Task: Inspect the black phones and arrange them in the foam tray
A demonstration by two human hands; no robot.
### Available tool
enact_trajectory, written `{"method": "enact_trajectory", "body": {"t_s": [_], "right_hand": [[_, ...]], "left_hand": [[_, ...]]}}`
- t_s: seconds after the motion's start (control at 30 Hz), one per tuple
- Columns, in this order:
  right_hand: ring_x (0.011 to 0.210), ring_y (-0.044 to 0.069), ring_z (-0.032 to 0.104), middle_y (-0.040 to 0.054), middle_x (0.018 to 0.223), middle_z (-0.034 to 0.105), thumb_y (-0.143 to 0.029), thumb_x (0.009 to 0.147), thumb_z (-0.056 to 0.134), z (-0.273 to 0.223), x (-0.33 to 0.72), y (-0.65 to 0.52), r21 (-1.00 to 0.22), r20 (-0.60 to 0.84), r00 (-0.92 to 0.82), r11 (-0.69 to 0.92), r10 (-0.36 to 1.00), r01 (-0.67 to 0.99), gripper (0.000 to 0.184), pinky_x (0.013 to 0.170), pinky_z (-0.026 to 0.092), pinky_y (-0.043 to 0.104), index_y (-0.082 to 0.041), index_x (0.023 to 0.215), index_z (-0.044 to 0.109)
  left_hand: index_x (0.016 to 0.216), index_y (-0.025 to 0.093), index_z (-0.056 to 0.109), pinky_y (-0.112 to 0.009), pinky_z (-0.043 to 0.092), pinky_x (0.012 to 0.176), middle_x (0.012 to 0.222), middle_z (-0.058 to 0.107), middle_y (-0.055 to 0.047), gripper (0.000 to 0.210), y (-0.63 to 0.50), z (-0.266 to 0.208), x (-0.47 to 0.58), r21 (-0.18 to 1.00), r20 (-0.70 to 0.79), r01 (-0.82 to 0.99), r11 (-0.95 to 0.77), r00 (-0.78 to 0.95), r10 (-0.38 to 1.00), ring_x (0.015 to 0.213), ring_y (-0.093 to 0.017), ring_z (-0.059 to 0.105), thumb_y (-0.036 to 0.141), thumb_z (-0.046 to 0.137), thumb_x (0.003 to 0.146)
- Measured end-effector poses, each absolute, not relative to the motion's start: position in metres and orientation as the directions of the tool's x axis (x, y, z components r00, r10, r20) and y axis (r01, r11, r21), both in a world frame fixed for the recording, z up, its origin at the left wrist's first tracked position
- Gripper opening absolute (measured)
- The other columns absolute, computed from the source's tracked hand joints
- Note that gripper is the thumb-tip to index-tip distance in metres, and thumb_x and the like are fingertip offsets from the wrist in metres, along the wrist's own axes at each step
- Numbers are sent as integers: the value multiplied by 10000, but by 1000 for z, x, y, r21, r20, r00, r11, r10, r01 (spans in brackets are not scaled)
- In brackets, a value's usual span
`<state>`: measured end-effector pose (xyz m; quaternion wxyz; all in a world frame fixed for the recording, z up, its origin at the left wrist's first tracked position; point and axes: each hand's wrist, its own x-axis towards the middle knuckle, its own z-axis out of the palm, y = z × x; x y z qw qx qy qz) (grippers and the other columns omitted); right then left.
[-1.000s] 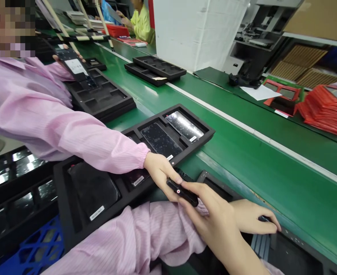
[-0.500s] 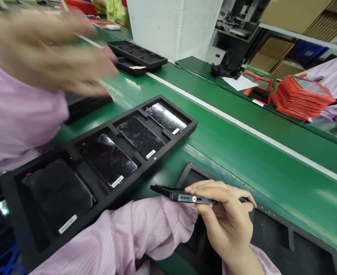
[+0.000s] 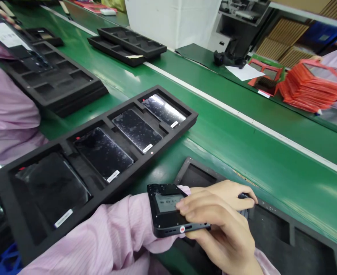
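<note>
My right hand (image 3: 222, 225) holds a black smartphone (image 3: 164, 210), back side up, fingers on its back and thumb underneath. A grey printed label shows on its back and a round white-and-red sticker on its bottom edge. My left hand (image 3: 232, 191) reaches across behind the right one, over a black compartment tray (image 3: 292, 233). Its fingers are bent round a small dark thing (image 3: 243, 195), mostly hidden by my right hand. To the left stands a black foam tray (image 3: 145, 162) with several dark screens in its slots, such as one screen (image 3: 104, 152) with a white label.
At upper left a co-worker's sleeve (image 3: 8, 110) reaches over stacked black trays (image 3: 79, 86), with a dark panel (image 3: 12, 38) held there. More black trays (image 3: 131, 44) lie on the green belt (image 3: 242, 133). Red frames (image 3: 311, 86) are piled at far right beside white paper (image 3: 244, 71).
My right hand has tilted the smartphone so its labelled back shows. The co-worker's hand has moved away to the upper left. My left hand stays over the tray.
</note>
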<state>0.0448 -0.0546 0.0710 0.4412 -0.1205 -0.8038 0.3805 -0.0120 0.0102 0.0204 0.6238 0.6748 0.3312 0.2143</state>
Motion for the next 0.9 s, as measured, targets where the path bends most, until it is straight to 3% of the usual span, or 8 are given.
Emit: {"method": "enact_trajectory", "body": {"t_s": [0.5, 0.7, 0.9], "right_hand": [[1066, 228, 881, 135, 1010, 855, -220, 1155, 700, 67, 46, -54, -729, 613, -608, 656, 504, -192, 105, 973, 759, 310, -131, 1197, 740], [1028, 252, 888, 112, 1034, 870, -136, 1070, 809, 67, 46, -54, -733, 613, -606, 652, 507, -196, 171, 925, 783, 342, -156, 1232, 760], [1035, 237, 887, 126, 995, 857, -104, 1071, 790, 65, 45, -56, -710, 631, -599, 679, 493, -188, 127, 948, 769, 308, -137, 1181, 736]], "left_hand": [[1310, 183, 753, -491, 656, 1098, 1318, 789, -100, 230, 10, 5, -9, 995, -74, 104, 1, 699, 712, 1199, -261, 772, 324, 681, 1143], [1283, 215, 762, -463, 629, 1144, 1294, 824, -81, 217, 10, 3, -7, 991, -79, 129, -15, 687, 723, 1213, -249, 784, 320, 634, 1143], [1297, 212, 769, -439, 616, 1147, 1300, 836, -77, 237, 10, 1, -6, 993, -61, 115, -26, 689, 723, 1208, -244, 793, 326, 636, 1137]]}}
